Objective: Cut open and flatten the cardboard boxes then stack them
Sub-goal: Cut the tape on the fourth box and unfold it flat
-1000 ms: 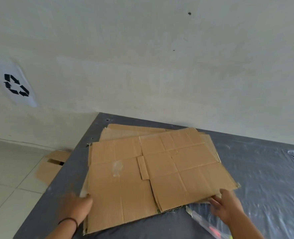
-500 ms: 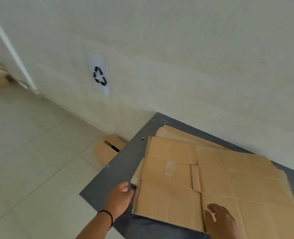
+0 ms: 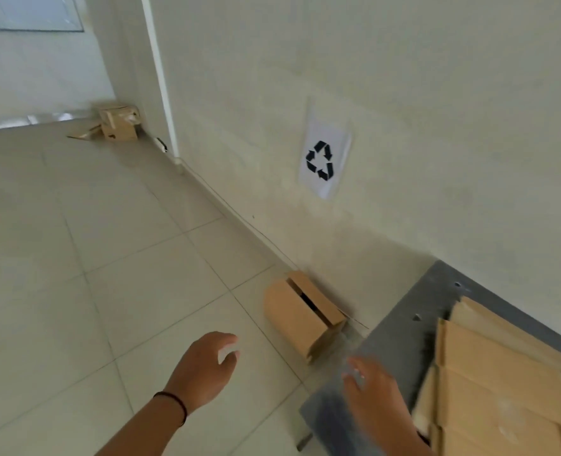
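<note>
Here both hands' grip loose, empty: left hand (image 3: 206, 370), right hand (image 3: 376, 394); box (image 3: 300, 315) ahead, apart.

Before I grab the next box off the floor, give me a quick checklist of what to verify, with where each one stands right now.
1. Left hand free: ok, holds nothing.
2. Right hand free: ok, blurred, but nothing in it.
3. Next box in sight: ok, on the floor by the wall, beside the table.
4. Floor path to it unobstructed: ok, bare tiles between hand and box.
5. Flat stack settled on the table: ok, lying flat.
6. Cutter at hand: cannot tell, none in view.
</note>
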`<action>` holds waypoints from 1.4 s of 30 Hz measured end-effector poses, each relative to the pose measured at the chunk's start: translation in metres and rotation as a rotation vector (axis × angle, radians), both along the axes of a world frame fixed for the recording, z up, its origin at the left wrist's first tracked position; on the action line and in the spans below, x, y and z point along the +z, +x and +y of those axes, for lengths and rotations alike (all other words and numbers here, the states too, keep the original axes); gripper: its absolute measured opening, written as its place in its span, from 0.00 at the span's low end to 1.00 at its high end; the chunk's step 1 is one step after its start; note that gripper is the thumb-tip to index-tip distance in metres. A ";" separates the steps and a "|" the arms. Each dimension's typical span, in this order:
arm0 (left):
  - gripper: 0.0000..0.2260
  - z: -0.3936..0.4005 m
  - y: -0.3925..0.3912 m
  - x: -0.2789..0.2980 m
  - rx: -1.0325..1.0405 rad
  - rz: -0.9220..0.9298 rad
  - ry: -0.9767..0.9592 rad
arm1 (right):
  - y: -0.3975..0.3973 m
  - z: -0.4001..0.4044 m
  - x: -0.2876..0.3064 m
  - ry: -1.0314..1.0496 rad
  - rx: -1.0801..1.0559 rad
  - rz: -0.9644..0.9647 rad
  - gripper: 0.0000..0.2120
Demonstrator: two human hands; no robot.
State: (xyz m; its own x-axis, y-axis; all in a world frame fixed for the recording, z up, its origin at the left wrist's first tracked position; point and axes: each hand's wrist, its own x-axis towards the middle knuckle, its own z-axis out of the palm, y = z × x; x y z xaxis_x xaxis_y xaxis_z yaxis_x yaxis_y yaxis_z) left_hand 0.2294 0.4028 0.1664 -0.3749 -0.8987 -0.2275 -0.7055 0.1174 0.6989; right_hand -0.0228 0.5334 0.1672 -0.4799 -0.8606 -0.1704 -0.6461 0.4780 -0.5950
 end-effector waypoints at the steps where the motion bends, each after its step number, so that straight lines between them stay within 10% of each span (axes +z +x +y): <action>1: 0.15 -0.019 0.013 0.002 0.001 -0.005 -0.012 | 0.011 -0.022 0.003 -0.004 0.015 -0.025 0.19; 24: 0.18 -0.383 -0.117 -0.036 -0.323 -0.139 0.033 | -0.079 -0.328 -0.068 0.213 -0.284 -0.053 0.16; 32: 0.20 -0.470 -0.196 -0.128 -0.454 -0.271 0.185 | -0.124 -0.355 -0.151 0.406 -0.522 -0.190 0.01; 42: 0.28 -0.530 -0.257 -0.317 -0.569 -0.397 0.400 | -0.126 -0.343 -0.319 0.502 -0.948 -0.511 0.17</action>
